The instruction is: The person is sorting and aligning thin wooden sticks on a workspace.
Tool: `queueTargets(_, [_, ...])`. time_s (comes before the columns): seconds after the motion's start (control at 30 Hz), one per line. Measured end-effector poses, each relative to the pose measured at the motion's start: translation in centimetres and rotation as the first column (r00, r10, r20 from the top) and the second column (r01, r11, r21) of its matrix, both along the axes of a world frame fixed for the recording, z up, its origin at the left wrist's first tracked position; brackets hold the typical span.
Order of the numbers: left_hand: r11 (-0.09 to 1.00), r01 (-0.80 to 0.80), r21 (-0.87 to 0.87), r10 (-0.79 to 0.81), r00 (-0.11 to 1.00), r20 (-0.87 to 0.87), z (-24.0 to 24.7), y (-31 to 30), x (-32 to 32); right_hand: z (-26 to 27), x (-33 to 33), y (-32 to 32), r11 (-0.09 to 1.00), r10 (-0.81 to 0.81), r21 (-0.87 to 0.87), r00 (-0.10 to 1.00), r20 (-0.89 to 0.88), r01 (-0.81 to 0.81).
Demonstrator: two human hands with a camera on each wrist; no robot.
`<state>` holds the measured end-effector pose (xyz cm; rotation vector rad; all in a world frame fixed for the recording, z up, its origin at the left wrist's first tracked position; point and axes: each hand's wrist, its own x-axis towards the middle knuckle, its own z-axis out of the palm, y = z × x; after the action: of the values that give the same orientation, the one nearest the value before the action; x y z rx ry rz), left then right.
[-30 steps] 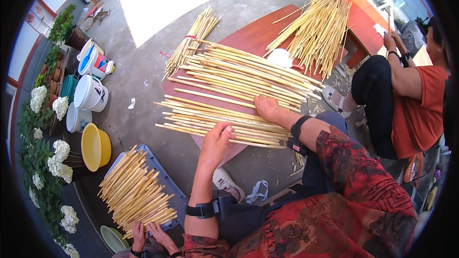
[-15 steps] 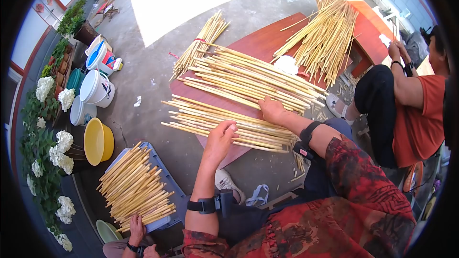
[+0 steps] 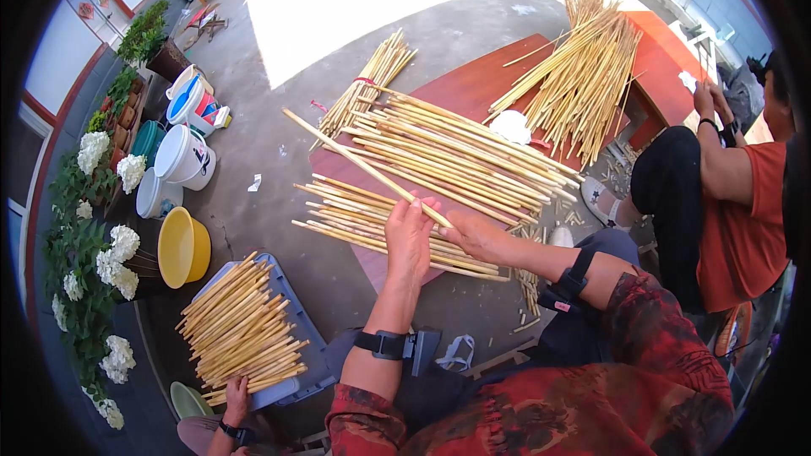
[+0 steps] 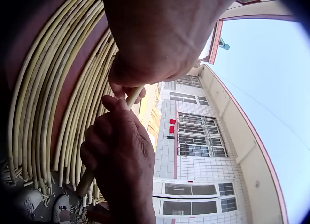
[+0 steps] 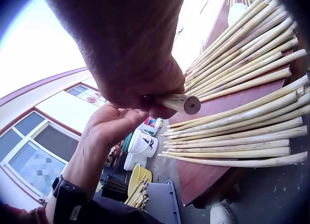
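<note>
A long pale-yellow stick (image 3: 355,160) slants up from the table, its near end between both hands. The right hand (image 3: 477,238) grips it close to the cut end, whose round face (image 5: 192,105) shows in the right wrist view. Just beside it, the left hand (image 3: 409,241) holds the stick with its fingers, palm turned upward. Below lie two groups of similar sticks on a reddish-brown board: a front group (image 3: 338,218) under the hands and a larger group (image 3: 456,143) behind it.
A tied bundle (image 3: 372,76) and a big heap of thin sticks (image 3: 583,76) lie further back. At left, another person's hand (image 3: 237,397) touches short sticks on a blue tray (image 3: 308,333). Buckets (image 3: 186,156) and a yellow basin (image 3: 184,247) stand beyond. A person in orange (image 3: 743,219) sits at right.
Earlier the right hand was down on the sticks and the left hand hovered near the front group, holding nothing. Now one stick is lifted, and both hands have come together on its near end.
</note>
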<state>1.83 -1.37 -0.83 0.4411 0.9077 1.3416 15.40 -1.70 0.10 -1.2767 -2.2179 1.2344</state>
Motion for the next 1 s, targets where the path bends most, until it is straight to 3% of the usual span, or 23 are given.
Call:
queueTargets(0.07, [0.997,-0.073,0.026,0.071,0.995,0.075,0.4,0.0,0.9,-0.9,-0.1,-0.5,0.996,0.01,0.087,0.929,-0.37,0.024])
queueTargets(0.1, [0.991,-0.134,-0.01,0.134,0.986,0.097,1.4,0.2,1.7,1.2,0.3,-1.0,1.0,-0.013,-0.021,0.967,-0.256,0.008])
queueTargets(0.13, [0.991,-0.135,-0.012,0.136,0.986,0.096,1.4,0.5,1.4,1.6,0.6,-1.2,1.0,-0.012,-0.023,0.966,-0.257,0.007])
queueTargets(0.17, [0.989,-0.146,-0.01,0.146,0.98,0.138,1.4,0.8,0.8,1.8,0.9,-1.4,0.932,-0.087,-0.361,0.96,-0.267,-0.017])
queueTargets(0.2, [0.988,-0.157,-0.007,0.156,0.971,0.18,1.5,1.1,0.6,2.0,1.2,-1.5,0.755,-0.159,-0.655,0.955,-0.252,-0.047])
queueTargets(0.33, [0.95,-0.312,-0.009,0.306,0.925,0.223,1.6,3.3,-2.5,3.6,2.8,-2.7,0.69,-0.157,-0.718,0.949,-0.273,-0.092])
queueTargets(0.43, [0.932,-0.362,0.024,0.349,0.913,0.21,2.6,4.1,-4.9,3.2,4.2,-4.3,0.559,-0.169,-0.813,0.938,-0.303,-0.162])
queueTargets(0.53, [0.927,-0.374,0.038,0.351,0.897,0.269,2.2,4.0,-4.9,4.0,5.9,-4.3,0.617,-0.142,-0.771,0.942,-0.303,-0.155])
queueTargets(0.67, [0.923,-0.384,0.005,0.374,0.902,0.217,2.3,3.7,-2.7,3.6,6.8,-4.7,0.653,-0.083,-0.745,0.965,-0.251,-0.137])
queueTargets(0.8, [0.919,-0.394,0.024,0.37,0.881,0.294,2.2,3.8,-0.5,3.4,6.3,-4.9,0.66,-0.161,-0.75,0.965,-0.206,-0.05])
queueTargets(1.0, [0.978,-0.206,0.026,0.187,0.925,0.331,1.7,1.5,4.8,3.2,5.3,-2.9,0.628,-0.37,-0.778,0.885,-0.281,0.015])
